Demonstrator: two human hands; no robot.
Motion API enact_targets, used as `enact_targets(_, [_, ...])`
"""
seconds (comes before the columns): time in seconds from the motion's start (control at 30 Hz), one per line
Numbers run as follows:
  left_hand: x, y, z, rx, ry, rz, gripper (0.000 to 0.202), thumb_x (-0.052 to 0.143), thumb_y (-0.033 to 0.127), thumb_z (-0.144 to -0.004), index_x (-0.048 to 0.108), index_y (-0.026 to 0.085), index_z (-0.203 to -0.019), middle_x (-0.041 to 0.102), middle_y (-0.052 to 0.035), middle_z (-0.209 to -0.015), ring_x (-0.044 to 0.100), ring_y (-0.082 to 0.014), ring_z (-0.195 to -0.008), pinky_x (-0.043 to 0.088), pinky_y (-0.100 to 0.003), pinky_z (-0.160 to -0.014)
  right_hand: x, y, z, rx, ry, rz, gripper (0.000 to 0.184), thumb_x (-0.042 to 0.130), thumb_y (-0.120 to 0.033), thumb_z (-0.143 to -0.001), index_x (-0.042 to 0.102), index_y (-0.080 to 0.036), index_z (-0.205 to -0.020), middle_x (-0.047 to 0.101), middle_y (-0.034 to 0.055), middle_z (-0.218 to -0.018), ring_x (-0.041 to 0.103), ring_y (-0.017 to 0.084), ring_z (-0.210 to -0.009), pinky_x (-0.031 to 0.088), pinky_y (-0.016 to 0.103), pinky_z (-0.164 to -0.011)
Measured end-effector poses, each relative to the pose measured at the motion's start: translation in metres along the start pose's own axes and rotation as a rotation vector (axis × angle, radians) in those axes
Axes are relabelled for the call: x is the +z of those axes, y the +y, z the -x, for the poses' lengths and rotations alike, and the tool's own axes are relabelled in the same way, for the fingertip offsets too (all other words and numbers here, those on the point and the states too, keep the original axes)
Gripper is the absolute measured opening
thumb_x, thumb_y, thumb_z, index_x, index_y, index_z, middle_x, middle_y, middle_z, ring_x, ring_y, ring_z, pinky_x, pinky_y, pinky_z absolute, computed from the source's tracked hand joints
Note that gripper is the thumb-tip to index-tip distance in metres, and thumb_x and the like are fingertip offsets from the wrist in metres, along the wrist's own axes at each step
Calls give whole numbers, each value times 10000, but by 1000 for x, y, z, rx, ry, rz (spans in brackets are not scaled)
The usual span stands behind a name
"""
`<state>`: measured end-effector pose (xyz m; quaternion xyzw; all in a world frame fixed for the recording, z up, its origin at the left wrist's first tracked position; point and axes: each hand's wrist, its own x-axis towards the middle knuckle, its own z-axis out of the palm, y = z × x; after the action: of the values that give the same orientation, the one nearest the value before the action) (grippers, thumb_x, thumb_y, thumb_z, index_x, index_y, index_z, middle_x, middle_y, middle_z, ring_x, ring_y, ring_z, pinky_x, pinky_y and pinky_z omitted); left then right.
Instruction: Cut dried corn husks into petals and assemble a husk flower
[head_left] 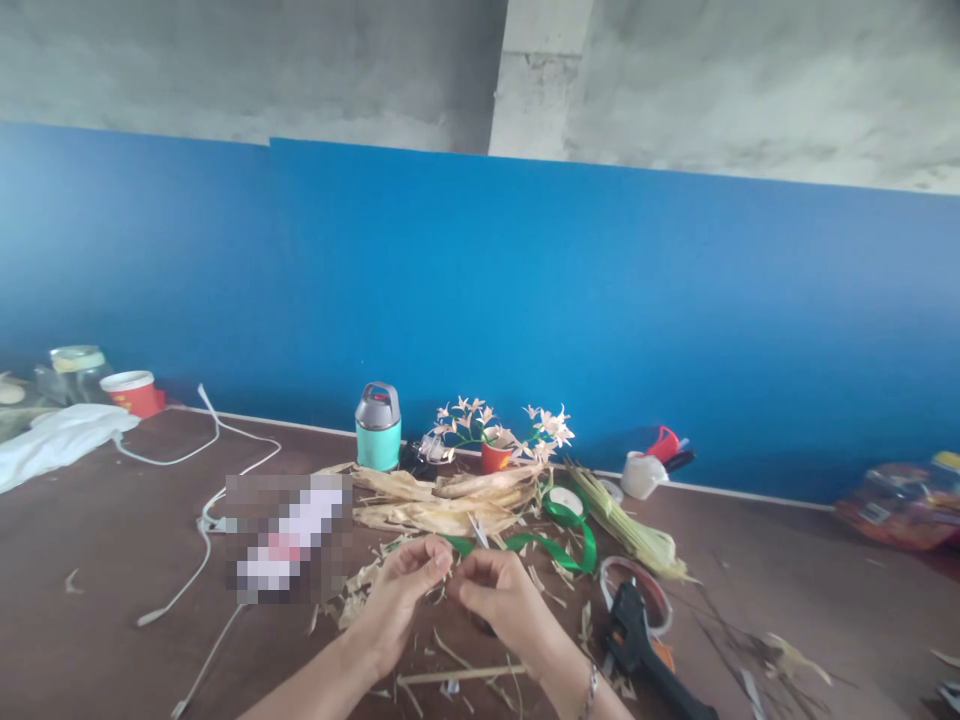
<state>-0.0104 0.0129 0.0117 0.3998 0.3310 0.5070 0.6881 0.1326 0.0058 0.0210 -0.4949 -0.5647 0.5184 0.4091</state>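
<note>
My left hand (401, 590) and my right hand (499, 595) meet above the brown table (112, 520), fingers pinched together on a small pale piece of dried husk (450, 570) between them. A green ribbon (551, 545) runs from just behind my hands to its roll (566, 500). Dried corn husks (442, 500) lie in a pile behind the hands. Husk scraps and a thin stick (457, 675) lie under my wrists.
A black glue gun (637, 645) lies right of my right hand beside a tape ring (637, 590). At the blue wall stand a teal flask (377, 428), a small pot of husk flowers (499, 435) and a white cup (641, 473). White cable (202, 520) trails left.
</note>
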Motion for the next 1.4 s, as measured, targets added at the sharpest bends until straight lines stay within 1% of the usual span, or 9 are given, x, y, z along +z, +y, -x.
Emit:
enact_targets(0.23, [-1, 0, -1, -8, 97, 13, 308, 753, 414, -590, 578, 162, -576, 523, 30, -590, 457, -109, -569, 365, -227, -568, 3, 1, 0, -36, 66, 99, 92, 619, -215, -623, 640, -146, -566, 577, -27, -516, 429, 85, -474, 326, 195, -470])
enact_targets(0.43, [-1, 3, 1, -105, -6, 45, 344, 751, 435, -592, 685, 181, -815, 648, -21, -722, 556, -179, -724, 406, -287, -695, 9, 4, -2, 55, 103, -167, 181, 682, -303, -611, 610, -144, -565, 511, -51, -453, 332, 51, -400, 249, 189, -414])
enact_targets(0.53, [2, 6, 3, -45, 5, -81, 233, 744, 380, -618, 667, 162, -649, 617, -3, -691, 521, -159, -724, 373, -257, -696, 9, 4, -1, 47, 95, -164, 216, 707, -313, -601, 586, -143, -546, 494, -55, -453, 324, 49, -402, 244, 190, -413])
enact_targets(0.63, [5, 10, 4, 18, 7, -161, 286, 701, 391, -666, 583, 161, -545, 547, 19, -649, 475, -139, -678, 349, -241, -657, 4, 3, -1, -13, 104, -48, 198, 682, -305, -637, 603, -144, -553, 499, -50, -467, 380, 72, -433, 302, 199, -442])
enact_targets(0.8, [9, 13, 5, -17, 3, -239, 332, 710, 458, -625, 579, 164, -545, 540, 13, -647, 469, -147, -667, 357, -250, -663, -8, -5, -1, -161, 198, 12, 234, 632, -327, -707, 698, -168, -866, 653, 23, -767, 556, 160, -694, 424, 249, -645])
enact_targets(0.93, [11, 10, 5, -50, -73, -273, 347, 701, 492, -621, 628, 153, -607, 577, -3, -658, 497, -164, -675, 375, -271, -673, -11, -7, -2, -213, 81, 99, 169, 652, -311, -702, 716, -156, -684, 619, 18, -688, 520, 147, -653, 394, 247, -621])
enact_targets(1.17, [6, 11, 1, -72, -49, -533, 297, 629, 446, -690, 655, 152, -656, 572, 9, -583, 500, -158, -607, 358, -259, -609, -21, -1, -9, -200, 372, 64, 292, 627, -385, -725, 528, -157, -571, 451, -41, -531, 389, 102, -529, 315, 226, -521])
enact_targets(1.3, [-6, 13, -8, 71, 48, -710, 261, 606, 418, -708, 690, 172, -685, 656, -31, -689, 568, -208, -688, 395, -282, -652, -36, -9, -9, -149, 507, -62, 334, 608, -455, -728, 470, -181, -596, 398, -57, -524, 327, 85, -475, 272, 217, -456])
enact_targets(1.4, [-22, 11, -18, 279, 188, -821, 239, 606, 396, -714, 682, 185, -630, 676, -52, -714, 596, -245, -747, 409, -306, -713, -49, -12, -9, -75, 444, 16, 313, 569, -452, -752, 511, -176, -617, 421, -50, -526, 335, 83, -463, 272, 214, -442])
